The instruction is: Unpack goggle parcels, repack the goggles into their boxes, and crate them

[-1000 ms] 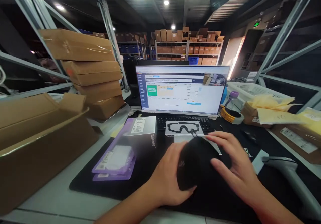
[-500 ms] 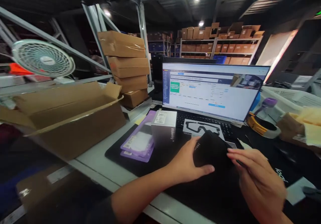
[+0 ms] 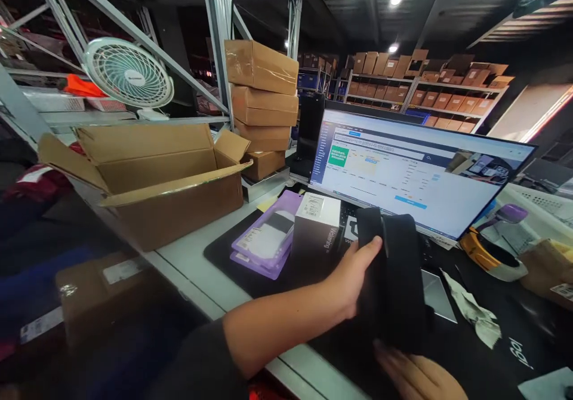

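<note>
My left hand (image 3: 353,277) grips the left side of a black soft pouch (image 3: 394,280), thumb on its front, and holds it upright above the black desk mat (image 3: 250,268). My right hand (image 3: 418,376) is under the pouch at the bottom edge of the view, its fingers touching the pouch's underside. Just left of the pouch stands a dark box (image 3: 316,233) with a white label, and beside that lie purple plastic packets (image 3: 268,242).
A monitor (image 3: 416,173) stands behind the pouch, with a keyboard partly hidden below it. An open cardboard box (image 3: 156,179) sits at left, stacked sealed boxes (image 3: 262,107) and a fan (image 3: 128,71) behind it. A tape dispenser (image 3: 490,254) and crumpled paper (image 3: 474,310) lie at right.
My left hand has lifted the black pouch off the mat and turned it upright. My right hand dropped from its top to beneath it. The view has swung left.
</note>
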A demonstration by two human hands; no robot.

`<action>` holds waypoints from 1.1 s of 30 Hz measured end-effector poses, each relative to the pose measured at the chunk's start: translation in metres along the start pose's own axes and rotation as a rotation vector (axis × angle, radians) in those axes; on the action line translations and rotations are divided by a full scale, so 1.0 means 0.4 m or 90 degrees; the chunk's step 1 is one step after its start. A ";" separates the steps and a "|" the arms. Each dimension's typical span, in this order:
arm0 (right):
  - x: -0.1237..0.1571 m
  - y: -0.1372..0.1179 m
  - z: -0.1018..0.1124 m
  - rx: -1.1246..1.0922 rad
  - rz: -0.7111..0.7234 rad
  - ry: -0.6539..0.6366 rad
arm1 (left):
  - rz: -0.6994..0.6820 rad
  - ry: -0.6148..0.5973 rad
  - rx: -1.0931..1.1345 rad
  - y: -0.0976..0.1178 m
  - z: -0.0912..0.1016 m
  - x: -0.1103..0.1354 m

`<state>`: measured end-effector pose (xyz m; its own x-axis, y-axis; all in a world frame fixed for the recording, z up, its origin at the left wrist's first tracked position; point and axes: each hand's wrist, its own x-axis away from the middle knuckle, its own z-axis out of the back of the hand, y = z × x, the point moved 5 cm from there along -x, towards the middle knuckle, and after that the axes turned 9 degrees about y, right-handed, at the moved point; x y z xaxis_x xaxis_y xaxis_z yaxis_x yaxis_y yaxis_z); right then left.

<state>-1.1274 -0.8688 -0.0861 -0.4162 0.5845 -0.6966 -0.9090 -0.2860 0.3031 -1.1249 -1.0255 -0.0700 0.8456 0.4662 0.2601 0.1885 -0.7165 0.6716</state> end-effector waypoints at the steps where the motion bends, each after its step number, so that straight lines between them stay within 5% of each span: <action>1: 0.014 0.013 0.004 0.009 -0.008 0.000 | 0.020 -0.002 0.032 -0.010 -0.004 0.003; 6: 0.044 0.074 0.063 -0.103 -0.189 -0.101 | -0.038 0.026 0.055 -0.039 0.016 0.014; 9: 0.003 0.078 0.134 -0.224 -0.336 -0.108 | -0.096 0.061 0.013 -0.051 0.048 0.027; 12: -0.058 0.054 0.152 -0.281 -0.374 -0.085 | -0.147 0.108 -0.025 -0.068 0.078 0.051; 18: -0.064 0.094 0.049 -0.184 -0.481 -0.019 | -0.139 0.195 -0.014 -0.127 0.134 0.145; 28: -0.010 0.099 -0.084 -0.268 -0.414 -0.212 | 0.050 0.252 -0.046 -0.201 0.201 0.263; 33: 0.014 0.114 -0.107 -0.274 -0.449 -0.119 | 0.154 0.219 -0.004 -0.237 0.208 0.254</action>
<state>-1.1701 -0.9113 -0.1041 0.2144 0.8395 -0.4993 -0.8848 -0.0496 -0.4633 -1.0155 -0.9535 -0.1648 0.6490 0.4322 0.6260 0.0015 -0.8236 0.5671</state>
